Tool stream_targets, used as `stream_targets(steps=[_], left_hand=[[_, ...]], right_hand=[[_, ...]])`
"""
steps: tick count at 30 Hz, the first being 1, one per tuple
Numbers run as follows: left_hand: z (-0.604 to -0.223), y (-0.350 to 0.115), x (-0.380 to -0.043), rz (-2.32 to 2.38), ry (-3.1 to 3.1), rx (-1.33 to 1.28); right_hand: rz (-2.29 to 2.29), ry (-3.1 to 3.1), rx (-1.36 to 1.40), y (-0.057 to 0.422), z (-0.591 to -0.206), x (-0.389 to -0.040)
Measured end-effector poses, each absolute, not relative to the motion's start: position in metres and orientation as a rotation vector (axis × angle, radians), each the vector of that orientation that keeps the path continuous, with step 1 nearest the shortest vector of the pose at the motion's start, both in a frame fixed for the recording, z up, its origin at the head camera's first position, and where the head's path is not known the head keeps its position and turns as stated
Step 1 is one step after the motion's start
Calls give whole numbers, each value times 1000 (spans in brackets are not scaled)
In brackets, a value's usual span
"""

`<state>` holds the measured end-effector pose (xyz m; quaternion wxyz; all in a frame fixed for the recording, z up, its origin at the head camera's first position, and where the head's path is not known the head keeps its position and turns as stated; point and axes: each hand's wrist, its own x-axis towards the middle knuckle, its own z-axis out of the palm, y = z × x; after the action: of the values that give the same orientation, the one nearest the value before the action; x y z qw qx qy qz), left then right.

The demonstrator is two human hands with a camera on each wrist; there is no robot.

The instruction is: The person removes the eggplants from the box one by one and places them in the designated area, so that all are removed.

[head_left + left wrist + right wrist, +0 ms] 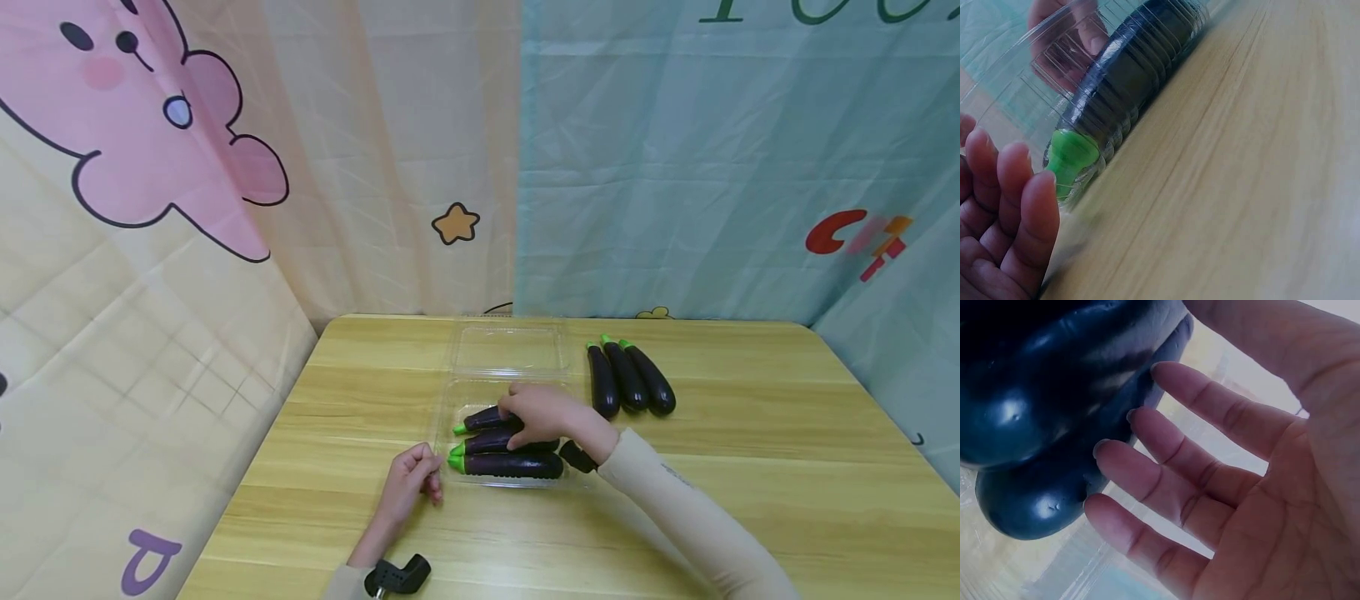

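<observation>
A clear plastic clamshell container lies with its lid folded back, holding three dark purple eggplants with green stems. My left hand pinches the container's left edge, fingers curled, beside the stem of the nearest eggplant. From the right, my right hand reaches over the eggplants. Its thumb lies at the middle eggplant and the other fingers at the far one. In the right wrist view, those fingers are spread and nearly straight, their tips against an eggplant's side.
Three more eggplants lie side by side on the wooden table, right of the container. Patterned curtains hang behind the table's far edge. A black wrist device sits on the left forearm.
</observation>
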<state>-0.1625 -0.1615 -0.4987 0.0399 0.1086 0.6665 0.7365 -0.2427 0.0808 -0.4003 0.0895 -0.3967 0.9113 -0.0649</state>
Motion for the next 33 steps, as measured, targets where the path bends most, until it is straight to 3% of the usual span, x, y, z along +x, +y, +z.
stream_targets(steps=[20,33], left_hand=[[-497,-161,-162,2265,2028,347],[-499,-161,-162,2252,2038,274]], right_hand=[[-73,2698,-1101,71,-405,-246],[-156,2688,-1205,78,-407,-247]])
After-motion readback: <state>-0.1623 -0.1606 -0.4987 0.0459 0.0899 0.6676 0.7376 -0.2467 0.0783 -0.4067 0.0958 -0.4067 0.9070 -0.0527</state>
